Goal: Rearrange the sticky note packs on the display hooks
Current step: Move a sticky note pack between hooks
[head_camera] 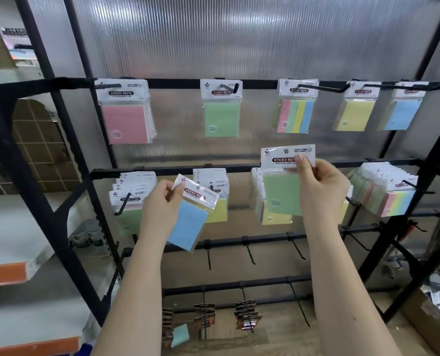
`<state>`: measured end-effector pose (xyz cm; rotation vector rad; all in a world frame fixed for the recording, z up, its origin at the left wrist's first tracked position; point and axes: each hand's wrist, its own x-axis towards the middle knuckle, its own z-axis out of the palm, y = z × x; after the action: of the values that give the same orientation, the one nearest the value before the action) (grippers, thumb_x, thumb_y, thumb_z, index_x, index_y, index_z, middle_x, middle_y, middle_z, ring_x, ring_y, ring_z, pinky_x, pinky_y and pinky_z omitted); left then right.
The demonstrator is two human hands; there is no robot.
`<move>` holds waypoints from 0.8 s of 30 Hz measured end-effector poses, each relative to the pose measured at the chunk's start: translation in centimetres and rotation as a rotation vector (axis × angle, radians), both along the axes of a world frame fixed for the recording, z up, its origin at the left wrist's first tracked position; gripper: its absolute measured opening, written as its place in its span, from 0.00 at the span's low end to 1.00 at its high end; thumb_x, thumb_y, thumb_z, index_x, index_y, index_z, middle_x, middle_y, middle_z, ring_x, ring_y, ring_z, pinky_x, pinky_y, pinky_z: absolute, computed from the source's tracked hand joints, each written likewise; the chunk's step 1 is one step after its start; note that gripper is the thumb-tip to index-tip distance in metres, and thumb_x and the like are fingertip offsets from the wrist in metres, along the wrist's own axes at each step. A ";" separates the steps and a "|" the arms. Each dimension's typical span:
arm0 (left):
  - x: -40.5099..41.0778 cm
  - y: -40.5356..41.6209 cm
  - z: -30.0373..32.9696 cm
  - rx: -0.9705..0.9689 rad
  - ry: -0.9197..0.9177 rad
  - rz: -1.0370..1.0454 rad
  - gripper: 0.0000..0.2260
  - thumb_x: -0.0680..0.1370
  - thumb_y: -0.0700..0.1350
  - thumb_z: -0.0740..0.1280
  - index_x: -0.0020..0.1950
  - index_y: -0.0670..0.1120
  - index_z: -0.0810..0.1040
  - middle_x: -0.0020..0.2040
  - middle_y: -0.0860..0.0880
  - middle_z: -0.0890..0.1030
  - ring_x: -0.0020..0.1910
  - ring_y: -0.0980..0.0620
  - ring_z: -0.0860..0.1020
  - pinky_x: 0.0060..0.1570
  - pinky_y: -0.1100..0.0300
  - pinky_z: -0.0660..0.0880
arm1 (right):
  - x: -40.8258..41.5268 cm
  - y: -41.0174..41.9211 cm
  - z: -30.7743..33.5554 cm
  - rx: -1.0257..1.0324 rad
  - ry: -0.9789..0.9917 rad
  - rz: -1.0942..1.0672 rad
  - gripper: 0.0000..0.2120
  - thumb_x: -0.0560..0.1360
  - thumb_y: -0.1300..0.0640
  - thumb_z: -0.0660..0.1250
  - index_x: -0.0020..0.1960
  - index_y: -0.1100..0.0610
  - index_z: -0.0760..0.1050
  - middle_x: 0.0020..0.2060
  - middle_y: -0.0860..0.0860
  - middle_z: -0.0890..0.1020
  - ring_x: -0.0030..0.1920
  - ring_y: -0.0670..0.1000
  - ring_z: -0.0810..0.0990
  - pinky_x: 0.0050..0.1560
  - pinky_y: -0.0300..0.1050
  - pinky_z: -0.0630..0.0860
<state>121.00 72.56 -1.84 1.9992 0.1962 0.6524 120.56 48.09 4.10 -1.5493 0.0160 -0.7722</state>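
Pinching the white header card of a blue sticky note pack [189, 222], the left hand [162, 204] holds it tilted before the middle rail's hooks. Further right, the right hand [321, 188] grips a green sticky note pack [282, 191] by its header, upright, just above that rail [177, 172].

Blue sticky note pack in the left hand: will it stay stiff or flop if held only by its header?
The blue sticky note pack probably hangs stiff: its pad looks flat though tilted. The left hand pinches only the header, so it seems light. Its glossy sleeve may be slippery.
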 end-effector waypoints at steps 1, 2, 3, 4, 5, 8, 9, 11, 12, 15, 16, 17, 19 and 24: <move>0.0 0.3 0.1 -0.008 -0.018 0.027 0.14 0.79 0.54 0.61 0.38 0.47 0.68 0.29 0.52 0.67 0.27 0.55 0.62 0.27 0.61 0.60 | 0.0 0.4 0.1 -0.009 -0.009 -0.005 0.18 0.76 0.49 0.67 0.39 0.65 0.76 0.38 0.68 0.78 0.35 0.51 0.70 0.37 0.47 0.66; -0.1 0.7 0.3 -0.005 -0.028 0.055 0.14 0.79 0.53 0.61 0.38 0.47 0.68 0.29 0.53 0.67 0.27 0.54 0.62 0.27 0.59 0.60 | 0.0 0.8 0.1 -0.009 -0.015 -0.006 0.18 0.76 0.49 0.67 0.39 0.65 0.76 0.38 0.68 0.78 0.35 0.51 0.70 0.37 0.47 0.66; -0.1 1.1 0.4 0.004 -0.029 0.078 0.14 0.80 0.53 0.60 0.39 0.47 0.68 0.29 0.53 0.68 0.28 0.53 0.63 0.28 0.58 0.61 | -0.1 1.2 0.2 -0.002 -0.019 -0.001 0.18 0.76 0.49 0.67 0.39 0.65 0.77 0.36 0.67 0.78 0.35 0.51 0.70 0.37 0.47 0.66; -0.2 1.6 0.6 0.014 -0.025 0.095 0.13 0.80 0.53 0.59 0.40 0.46 0.69 0.31 0.52 0.70 0.29 0.52 0.65 0.28 0.57 0.61 | -0.1 1.6 0.2 0.012 -0.019 0.007 0.17 0.75 0.50 0.68 0.38 0.64 0.77 0.34 0.65 0.77 0.34 0.51 0.70 0.37 0.46 0.66; -0.2 2.0 0.8 0.020 -0.018 0.106 0.13 0.80 0.54 0.59 0.42 0.45 0.70 0.33 0.51 0.73 0.30 0.51 0.67 0.29 0.57 0.62 | -0.1 2.1 0.3 0.034 -0.021 0.017 0.17 0.75 0.50 0.68 0.37 0.63 0.76 0.31 0.61 0.76 0.34 0.50 0.69 0.37 0.45 0.65; -0.3 2.9 1.6 0.001 -0.001 0.135 0.13 0.81 0.53 0.58 0.45 0.45 0.72 0.37 0.52 0.77 0.33 0.50 0.72 0.30 0.58 0.65 | 0.0 3.4 0.9 0.088 -0.035 0.052 0.17 0.75 0.51 0.69 0.33 0.61 0.74 0.30 0.54 0.73 0.33 0.49 0.68 0.36 0.43 0.63; -0.4 3.2 1.8 -0.001 0.002 0.154 0.13 0.81 0.53 0.58 0.44 0.46 0.72 0.36 0.54 0.77 0.33 0.52 0.72 0.29 0.58 0.65 | 0.1 3.8 1.1 0.094 -0.044 0.065 0.17 0.75 0.51 0.69 0.34 0.62 0.74 0.30 0.54 0.72 0.33 0.49 0.67 0.36 0.42 0.63; -0.5 3.5 2.3 0.008 -0.003 0.195 0.12 0.81 0.52 0.57 0.41 0.48 0.70 0.36 0.56 0.76 0.32 0.55 0.72 0.28 0.59 0.64 | 0.2 4.5 1.9 0.099 -0.068 0.097 0.15 0.75 0.52 0.69 0.33 0.60 0.76 0.29 0.53 0.72 0.32 0.47 0.67 0.33 0.40 0.63; -0.5 3.7 2.5 0.007 -0.010 0.208 0.12 0.81 0.52 0.57 0.39 0.50 0.69 0.36 0.56 0.75 0.32 0.55 0.72 0.28 0.59 0.64 | 0.3 4.9 2.3 0.094 -0.079 0.106 0.14 0.75 0.52 0.69 0.32 0.56 0.77 0.28 0.52 0.72 0.31 0.47 0.67 0.32 0.39 0.63; -0.4 4.3 3.0 0.024 -0.011 0.232 0.12 0.81 0.52 0.57 0.38 0.51 0.67 0.36 0.55 0.75 0.31 0.54 0.72 0.27 0.60 0.63 | 0.7 5.8 3.9 0.081 -0.112 0.131 0.21 0.75 0.54 0.69 0.24 0.49 0.72 0.23 0.44 0.66 0.29 0.45 0.62 0.31 0.39 0.59; -0.3 4.5 3.1 0.035 -0.005 0.241 0.12 0.81 0.52 0.57 0.39 0.50 0.68 0.36 0.55 0.75 0.31 0.54 0.73 0.27 0.61 0.63 | 0.8 6.0 4.5 0.085 -0.121 0.140 0.22 0.75 0.54 0.70 0.23 0.48 0.71 0.22 0.42 0.65 0.28 0.45 0.61 0.30 0.38 0.59; -0.2 4.7 3.3 0.043 0.000 0.254 0.12 0.81 0.53 0.56 0.40 0.49 0.68 0.37 0.55 0.75 0.31 0.54 0.73 0.27 0.61 0.63 | 1.0 6.2 5.0 0.094 -0.133 0.148 0.21 0.75 0.54 0.70 0.24 0.48 0.72 0.22 0.42 0.65 0.28 0.45 0.62 0.30 0.38 0.60; 0.1 5.0 3.4 0.058 0.003 0.295 0.12 0.81 0.53 0.57 0.43 0.47 0.70 0.36 0.55 0.74 0.31 0.56 0.72 0.26 0.62 0.62 | 1.6 6.6 6.1 0.121 -0.161 0.170 0.16 0.74 0.53 0.70 0.28 0.52 0.76 0.25 0.46 0.69 0.31 0.47 0.64 0.34 0.40 0.63; 0.3 5.6 3.2 0.063 -0.021 0.357 0.13 0.81 0.53 0.57 0.43 0.46 0.70 0.35 0.56 0.73 0.31 0.57 0.71 0.25 0.61 0.61 | 3.2 7.5 7.7 0.143 -0.235 0.218 0.19 0.74 0.52 0.70 0.27 0.57 0.71 0.27 0.55 0.71 0.32 0.50 0.63 0.60 0.51 0.70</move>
<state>121.35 78.13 1.39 2.0350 0.5334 0.9138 123.74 55.64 11.82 -1.2929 -0.2619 -0.7576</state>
